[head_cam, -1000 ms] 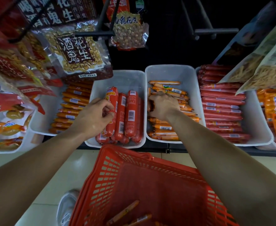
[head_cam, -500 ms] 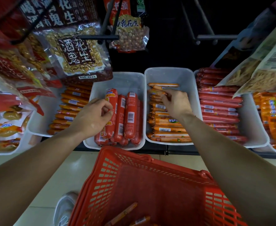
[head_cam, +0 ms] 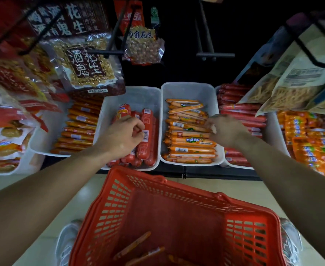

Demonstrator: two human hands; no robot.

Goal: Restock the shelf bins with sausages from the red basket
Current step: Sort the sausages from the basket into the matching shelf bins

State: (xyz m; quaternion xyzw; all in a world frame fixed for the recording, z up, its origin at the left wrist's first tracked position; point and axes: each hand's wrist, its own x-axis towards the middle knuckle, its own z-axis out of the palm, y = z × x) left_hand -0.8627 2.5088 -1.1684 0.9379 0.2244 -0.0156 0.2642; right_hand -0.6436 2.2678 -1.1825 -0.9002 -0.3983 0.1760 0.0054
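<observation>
The red basket (head_cam: 157,181) sits low in front of me, with a few thin orange sausages (head_cam: 134,244) on its bottom. Above it on the shelf stand white bins. My left hand (head_cam: 122,136) is over the bin (head_cam: 136,96) of thick red sausages (head_cam: 146,135), fingers curled round one of them at the pile's left side. My right hand (head_cam: 228,131) hovers at the right edge of the neighbouring bin (head_cam: 188,91). Its loosely bent fingertips touch the stacked thin orange sausages (head_cam: 188,139), and I see nothing held in it.
Further bins of sausages flank these: orange-red sticks (head_cam: 81,127) on the left, long red ones (head_cam: 240,112) on the right. Peanut bags (head_cam: 86,66) hang on hooks over the left bins, and snack bags (head_cam: 292,87) overhang the right ones. My shoes (head_cam: 67,244) stand on pale floor beside the basket.
My right hand has drawn back from the rear of the orange sausage pile toward the bin's right side. My left hand has shifted slightly right over the red sausages.
</observation>
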